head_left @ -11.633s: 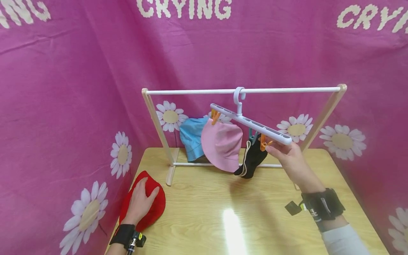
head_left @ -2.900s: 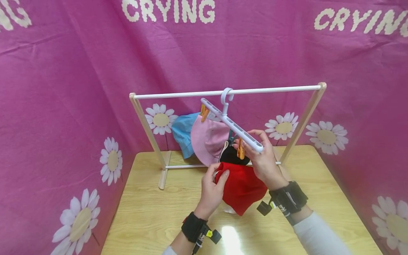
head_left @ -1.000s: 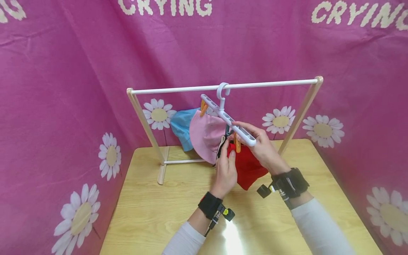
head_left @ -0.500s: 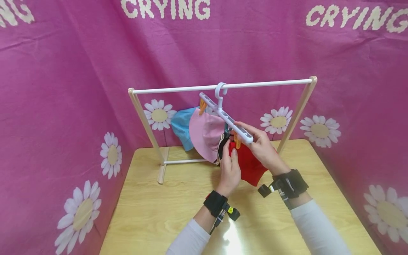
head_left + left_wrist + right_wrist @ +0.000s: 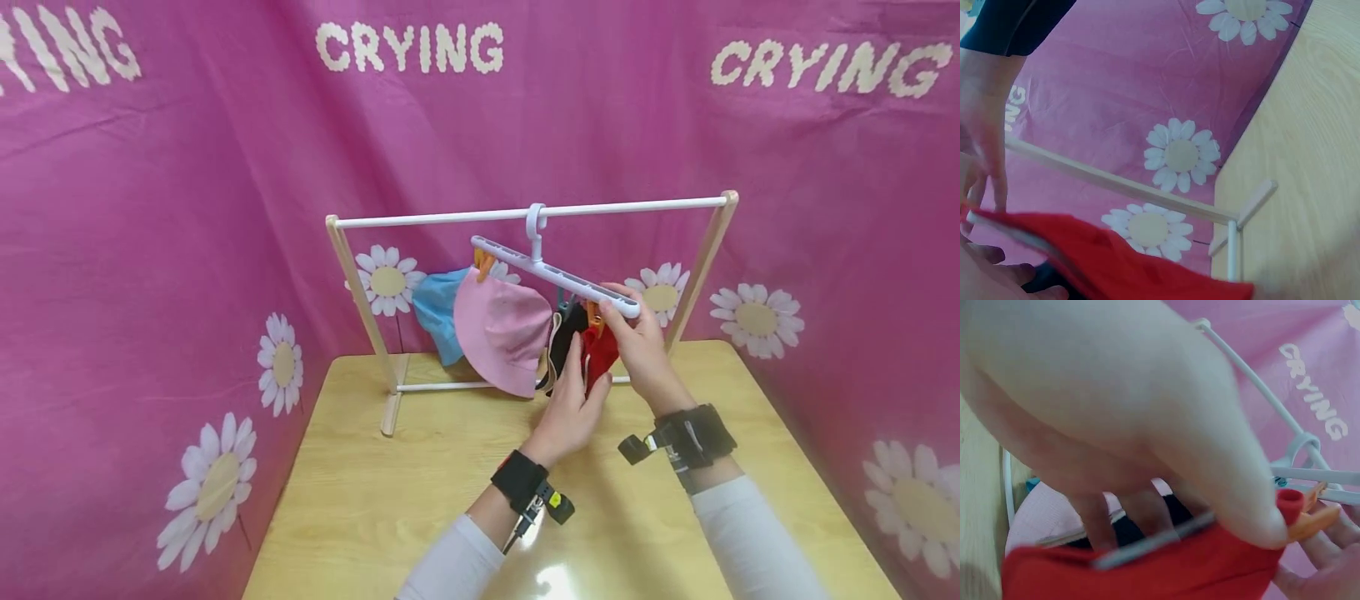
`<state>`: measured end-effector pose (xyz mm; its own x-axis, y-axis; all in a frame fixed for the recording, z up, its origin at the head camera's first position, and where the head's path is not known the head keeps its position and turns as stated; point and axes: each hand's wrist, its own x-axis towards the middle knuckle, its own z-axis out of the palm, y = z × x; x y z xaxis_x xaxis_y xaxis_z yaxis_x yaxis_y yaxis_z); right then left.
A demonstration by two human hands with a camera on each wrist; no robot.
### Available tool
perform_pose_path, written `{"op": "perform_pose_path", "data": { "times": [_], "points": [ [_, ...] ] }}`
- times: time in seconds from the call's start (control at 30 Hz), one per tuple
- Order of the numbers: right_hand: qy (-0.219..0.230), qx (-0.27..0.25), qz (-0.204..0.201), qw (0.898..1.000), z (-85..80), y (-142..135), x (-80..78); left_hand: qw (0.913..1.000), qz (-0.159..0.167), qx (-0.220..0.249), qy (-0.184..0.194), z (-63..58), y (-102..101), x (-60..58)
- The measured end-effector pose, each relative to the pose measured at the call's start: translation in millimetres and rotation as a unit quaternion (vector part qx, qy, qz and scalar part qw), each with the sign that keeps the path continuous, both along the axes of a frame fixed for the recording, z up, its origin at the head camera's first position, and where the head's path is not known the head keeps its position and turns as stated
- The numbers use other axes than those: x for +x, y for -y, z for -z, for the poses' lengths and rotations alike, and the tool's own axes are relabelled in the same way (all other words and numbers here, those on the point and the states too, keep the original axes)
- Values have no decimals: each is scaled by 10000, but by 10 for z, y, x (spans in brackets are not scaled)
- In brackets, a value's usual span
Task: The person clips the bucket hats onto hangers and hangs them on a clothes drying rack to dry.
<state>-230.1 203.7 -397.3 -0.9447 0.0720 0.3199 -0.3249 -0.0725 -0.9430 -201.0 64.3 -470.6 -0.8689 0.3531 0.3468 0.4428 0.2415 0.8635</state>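
Note:
My right hand pinches an orange clothespin under the right end of a pale hanger. Below that clothespin hangs a red hat, its light lining edge visible in both wrist views. My left hand is at the red hat with thumb and fingers spread apart; in the right wrist view its thumb lies against the red cloth while the fingers are behind the edge. A black hat hangs just left of the red one, from a teal clothespin. Whether the orange clothespin has bitten the cloth is hard to tell.
The hanger hooks over the white rod of a wooden rack. A pink hat hangs from the hanger's left end, beside a blue hat. The wooden table is enclosed by a magenta cloth with daisies.
The red hat, first on the table at left, was brought up to the orange clothespin. Over the last half second my left thumb and fingers spread, and the hanger's right end swung right and back.

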Motion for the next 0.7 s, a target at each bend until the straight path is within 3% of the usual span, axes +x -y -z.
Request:
{"op": "perform_pose_path", "data": {
  "times": [0.13,0.27,0.47,0.6,0.7],
  "points": [
    [263,-563,424,9972,73,-106,-124,9997,-126,-29,226,127,81,16],
    [554,-1137,509,9907,119,-260,-265,9990,-201,241,334,260,197,29],
    [714,-1864,571,9782,164,-564,-383,9981,-333,521,-82,463,413,163],
    [641,-2412,499,9671,171,-786,-394,9980,-498,303,-263,581,604,286],
    [532,-2379,516,9685,152,-901,-374,9972,-646,29,-384,655,772,337]
  ]
}}
